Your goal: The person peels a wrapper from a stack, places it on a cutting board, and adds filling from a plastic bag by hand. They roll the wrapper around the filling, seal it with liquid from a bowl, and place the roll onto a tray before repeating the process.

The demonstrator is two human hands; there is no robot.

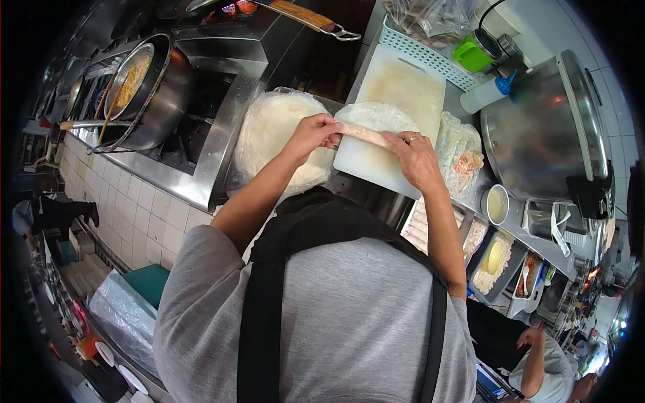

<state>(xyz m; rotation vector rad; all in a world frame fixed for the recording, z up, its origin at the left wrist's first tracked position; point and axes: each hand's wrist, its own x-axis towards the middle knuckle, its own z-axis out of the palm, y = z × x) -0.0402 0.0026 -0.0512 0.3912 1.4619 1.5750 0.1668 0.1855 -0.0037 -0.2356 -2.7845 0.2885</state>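
Note:
A long, thin filled roll (363, 133) lies across the near edge of a round, pale wrapper sheet (383, 114) on the white cutting board (404, 82). My left hand (314, 138) pinches the roll's left end, its fingers closed there. At the other end, my right hand (418, 158) has its fingers closed over the roll, a ring on one finger. Close beside my left hand sits a stack of round wrapper sheets (269, 138) on plastic film. A clear plastic bag with pinkish filling (466, 163) lies to the right of the board.
Trays of finished rolls (420, 225) and shredded food (485, 274) stand near my right forearm. A small bowl (496, 204) and a large steel pot (537, 127) are to the right. A pan (164, 101) rests on the stove at left. A co-worker (544, 363) stands behind right.

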